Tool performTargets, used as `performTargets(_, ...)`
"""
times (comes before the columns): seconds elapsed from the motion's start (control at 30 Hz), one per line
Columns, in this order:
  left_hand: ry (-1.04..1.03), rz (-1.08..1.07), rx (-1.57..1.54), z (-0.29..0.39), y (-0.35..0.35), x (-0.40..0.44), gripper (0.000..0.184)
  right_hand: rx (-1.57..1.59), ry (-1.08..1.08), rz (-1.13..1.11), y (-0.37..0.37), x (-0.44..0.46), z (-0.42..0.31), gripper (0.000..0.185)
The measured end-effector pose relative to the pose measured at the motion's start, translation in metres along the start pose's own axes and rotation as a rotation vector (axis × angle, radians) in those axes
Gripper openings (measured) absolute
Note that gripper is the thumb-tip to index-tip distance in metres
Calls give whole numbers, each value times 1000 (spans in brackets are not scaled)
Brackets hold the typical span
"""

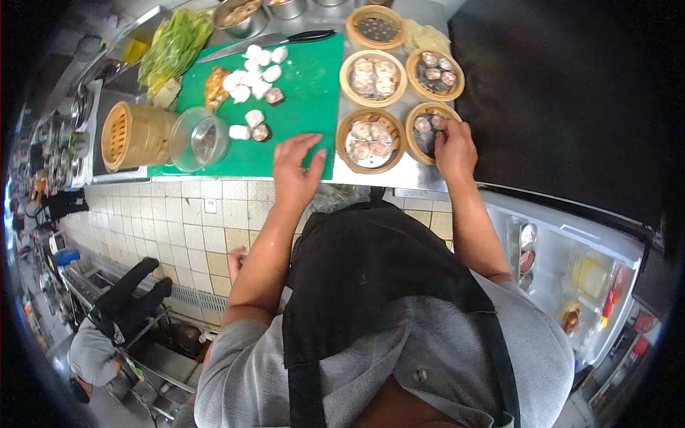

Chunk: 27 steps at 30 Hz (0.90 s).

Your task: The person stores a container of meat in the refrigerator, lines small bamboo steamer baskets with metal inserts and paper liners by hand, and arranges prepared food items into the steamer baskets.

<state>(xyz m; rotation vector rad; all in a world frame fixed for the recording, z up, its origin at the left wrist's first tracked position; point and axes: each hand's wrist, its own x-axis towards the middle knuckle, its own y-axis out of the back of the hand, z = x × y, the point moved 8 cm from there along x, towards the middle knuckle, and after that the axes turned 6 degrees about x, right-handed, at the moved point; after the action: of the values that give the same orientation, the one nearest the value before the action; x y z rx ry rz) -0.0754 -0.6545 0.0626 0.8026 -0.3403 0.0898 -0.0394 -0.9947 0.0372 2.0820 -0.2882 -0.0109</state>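
Note:
My right hand (457,151) reaches into the lower right bamboo steamer (412,145), its fingers pinched round a dumpling that they partly cover. Two dumplings (429,123) show beside the fingertips. My left hand (298,167) is over the front edge of the green cutting board (303,107), fingers apart and holding nothing. Left of it on the board are white pieces (255,118) and a dark-sided dumpling (262,133). Next to the right hand's steamer, another steamer (372,170) holds several pink dumplings (368,140). More filled steamers (374,51) stand behind.
A knife (242,47) lies at the board's back edge, near leafy greens (176,50). Stacked steamers (139,135) and a clear tub (200,140) stand at left. An open drawer or fridge (564,232) is at right; another person (96,349) is at lower left.

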Motion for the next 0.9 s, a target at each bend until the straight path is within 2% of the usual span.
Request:
performTargets(0.07,143,89,30,-31,27,-19,33,-17,24,29,4,-1,-6,12)
performTargets(0.1,152,102,37,-42,34,-23,33,-12,38,23,6,-2,-15,12)
performTargets(0.17,278,218,40,-75,55,-35,31,74,125,-2,12,-4,-40,8)
performTargets(0.2,250,247,136,-84,65,-32,33,128,222,-24,10,-3,-64,6)
performTargets(0.3,232,190,228,-100,75,-15,37,332,399,-298,-27,-12,-147,13)
performTargets(0.33,311,71,247,-107,70,-8,42,315,546,-333,-40,-16,-178,21)
performTargets(0.4,302,69,305,-109,61,-4,43,308,629,-473,-84,-19,-220,30)
performTargets(0.47,334,14,412,-104,52,0,45,234,670,-474,-135,-12,-247,39)
performTargets(0.53,375,-3,415,-102,45,1,44,196,574,-601,-162,-1,-273,46)
performTargets(0.57,423,-23,419,-106,42,0,43,195,567,-597,-175,5,-281,46)
performTargets(0.63,415,-31,409,-107,37,0,41,172,643,-453,-190,13,-292,41)
performTargets(0.7,375,32,433,-104,39,0,41,131,539,-447,-190,24,-298,36)
performTargets(0.77,380,0,424,-105,35,2,40,94,441,-443,-191,28,-296,32)
performTargets(0.9,379,4,437,-103,35,6,36,159,497,-324,-183,21,-285,20)
